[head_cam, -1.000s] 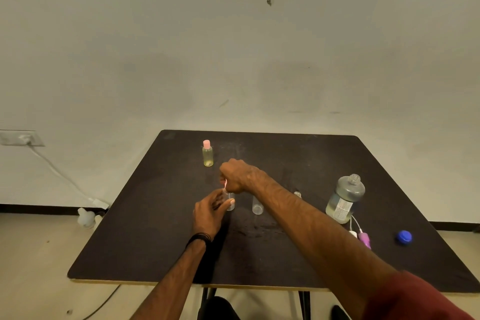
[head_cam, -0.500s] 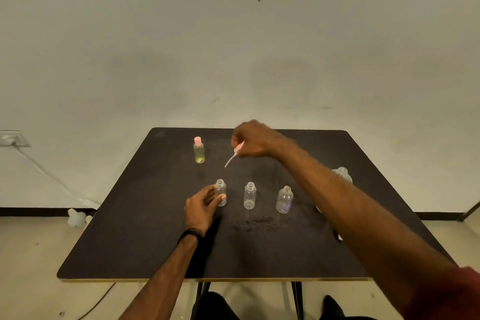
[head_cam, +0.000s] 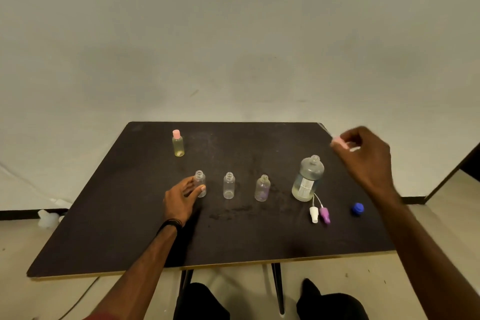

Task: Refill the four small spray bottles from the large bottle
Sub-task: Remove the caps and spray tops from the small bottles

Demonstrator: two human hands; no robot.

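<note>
Three small clear bottles stand uncapped in a row on the dark table (head_cam: 109,228): the left small bottle (head_cam: 200,180), the middle small bottle (head_cam: 228,185), and the right small bottle (head_cam: 262,188). My left hand (head_cam: 181,197) holds the left one near its base. A fourth small bottle (head_cam: 178,143) with a pink cap and yellowish liquid stands at the back left. The large bottle (head_cam: 308,178), uncapped and partly filled, stands to the right. My right hand (head_cam: 363,156) is raised above the table's right side and pinches a pink spray head (head_cam: 339,142).
A white spray head (head_cam: 314,214) and a purple spray head (head_cam: 325,214) lie in front of the large bottle. A blue cap (head_cam: 357,208) lies near the right edge. A white object (head_cam: 48,218) sits on the floor at left.
My right hand has lifted the pink spray head out of the left small bottle and carried it from the middle of the table over to the right. My left hand stays at the bottle.
</note>
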